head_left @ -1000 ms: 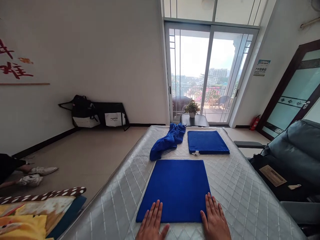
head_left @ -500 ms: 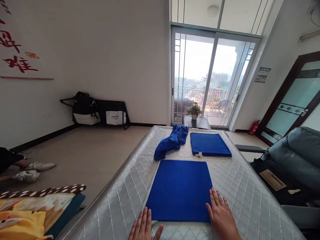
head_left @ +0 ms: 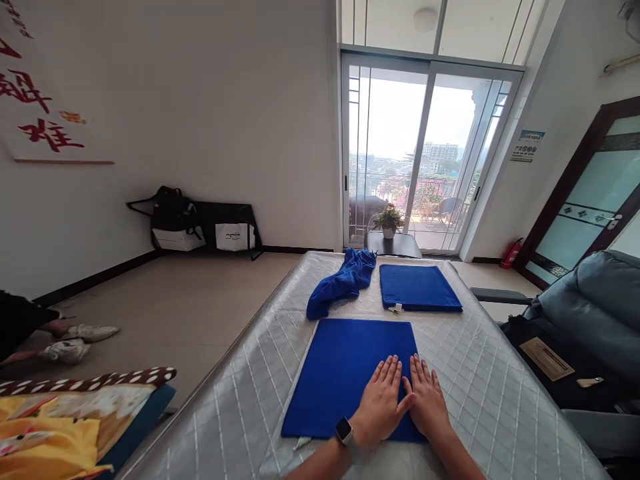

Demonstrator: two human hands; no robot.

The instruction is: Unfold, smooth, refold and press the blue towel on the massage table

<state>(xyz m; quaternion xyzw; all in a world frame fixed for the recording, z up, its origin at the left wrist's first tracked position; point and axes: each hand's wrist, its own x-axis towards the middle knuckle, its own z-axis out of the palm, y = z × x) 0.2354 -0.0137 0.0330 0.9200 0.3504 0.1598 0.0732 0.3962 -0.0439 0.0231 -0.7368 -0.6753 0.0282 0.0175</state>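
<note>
A flat blue cloth, folded square, lies on the silver quilted cover in front of me. My left hand, with a watch on its wrist, rests flat on the cloth's right part, fingers stretched out. Beside it, my right hand lies flat along the cloth's right edge. The two thumbs are close together or touching. Farther back sit a folded blue stack with a white tag and, to its left, a crumpled blue cloth.
A potted plant stands on a small dark table beyond the far edge. Right of the bed-like surface is a dark armchair with items on it. A patterned cushion is at lower left, and a person's shoes show on the floor.
My left hand has moved right from the cloth's lower left corner onto its right part, next to my right hand. The cloth's near edge has shifted slightly left.
</note>
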